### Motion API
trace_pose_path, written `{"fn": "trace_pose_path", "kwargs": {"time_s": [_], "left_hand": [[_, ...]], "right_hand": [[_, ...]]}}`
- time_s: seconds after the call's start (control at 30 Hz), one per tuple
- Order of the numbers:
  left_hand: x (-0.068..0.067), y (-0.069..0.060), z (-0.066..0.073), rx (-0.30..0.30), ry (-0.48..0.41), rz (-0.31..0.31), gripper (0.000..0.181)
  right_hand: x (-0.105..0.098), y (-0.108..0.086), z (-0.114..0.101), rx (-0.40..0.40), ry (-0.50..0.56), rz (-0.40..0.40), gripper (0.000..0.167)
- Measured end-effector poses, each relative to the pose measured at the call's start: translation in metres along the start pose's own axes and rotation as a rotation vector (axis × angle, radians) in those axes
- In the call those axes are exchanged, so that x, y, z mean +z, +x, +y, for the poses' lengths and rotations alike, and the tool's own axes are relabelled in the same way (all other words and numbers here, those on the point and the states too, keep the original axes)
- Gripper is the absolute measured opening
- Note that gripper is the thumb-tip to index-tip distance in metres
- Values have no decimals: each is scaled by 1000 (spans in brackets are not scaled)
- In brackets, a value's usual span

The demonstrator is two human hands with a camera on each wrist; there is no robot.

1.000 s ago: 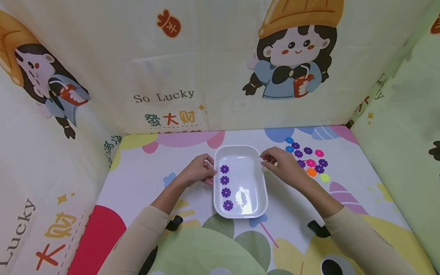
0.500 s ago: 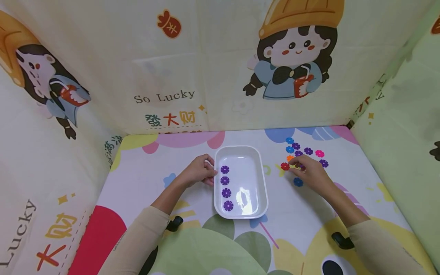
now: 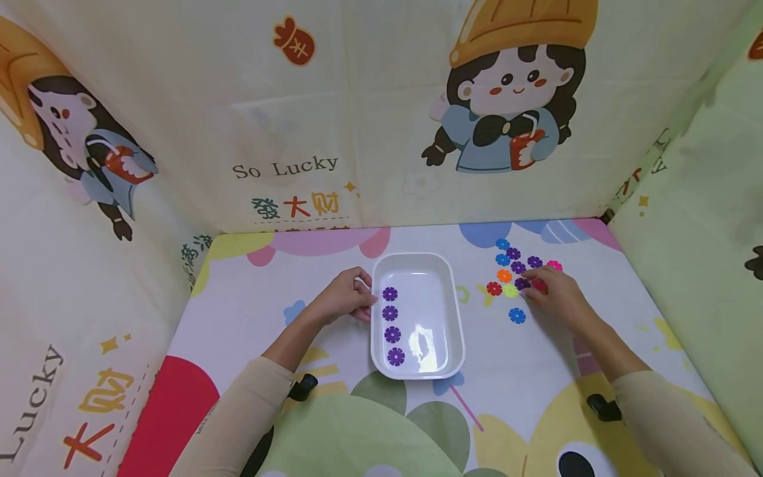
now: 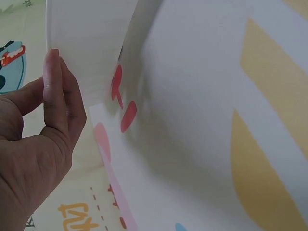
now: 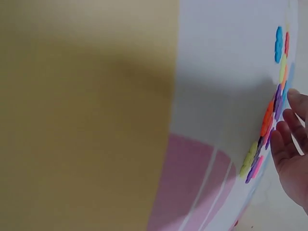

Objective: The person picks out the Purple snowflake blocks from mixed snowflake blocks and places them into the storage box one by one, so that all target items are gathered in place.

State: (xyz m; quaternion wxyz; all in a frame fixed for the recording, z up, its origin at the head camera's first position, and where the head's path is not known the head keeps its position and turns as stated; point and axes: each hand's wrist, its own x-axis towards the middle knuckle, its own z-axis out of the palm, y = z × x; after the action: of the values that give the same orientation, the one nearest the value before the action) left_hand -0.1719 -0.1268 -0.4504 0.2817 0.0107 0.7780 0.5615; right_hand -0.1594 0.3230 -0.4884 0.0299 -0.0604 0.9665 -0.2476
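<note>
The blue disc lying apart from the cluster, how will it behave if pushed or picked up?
The blue disc looks small and thin, so it's probably light. Lying flat, it would likely slide, not roll. Its scalloped edge may make it less slippery to pinch.

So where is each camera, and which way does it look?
Head: worn on the person's head, it looks forward and down at the white tray and flower pieces; the left hand, right hand and sleeves show.
Left wrist: worn there, it looks at the white tray's outside; only the left hand shows.
Right wrist: worn there, it looks low across the patterned tabletop; part of the right hand shows at the picture's right edge.
Shared: the head and right wrist views both show the right hand by the flower pieces.
</note>
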Motion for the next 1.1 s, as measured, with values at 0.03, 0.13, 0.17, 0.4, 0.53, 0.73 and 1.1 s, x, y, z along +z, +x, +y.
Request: {"fn": "trace_pose_path", "kwargs": {"time_s": [0.03,0.13,0.17,0.4,0.53,0.73,1.1], "left_hand": [[0,0,0,-2,2,1,33],[0,1,0,-6,11,4,33],[0,1,0,-8,13,5,33],[-1,1,0,-15,18,9,32],[-1,0,0,-13,23,10,32],[0,0,1,-10,24,12,32],[0,-1,1,-10,21,7,32]], "right_hand": [[0,2,1,3,-9,-8,38],[-1,6,3,11,-32,-34,40],[-1,7,3,11,-36,-38,40],[-1,15,4,24,-41,-72,40],[-2,19,5,19,-55,-92,38],[-4,25,6,33,-60,-138,36],[-6,33,6,64,-1,-209,32]]}}
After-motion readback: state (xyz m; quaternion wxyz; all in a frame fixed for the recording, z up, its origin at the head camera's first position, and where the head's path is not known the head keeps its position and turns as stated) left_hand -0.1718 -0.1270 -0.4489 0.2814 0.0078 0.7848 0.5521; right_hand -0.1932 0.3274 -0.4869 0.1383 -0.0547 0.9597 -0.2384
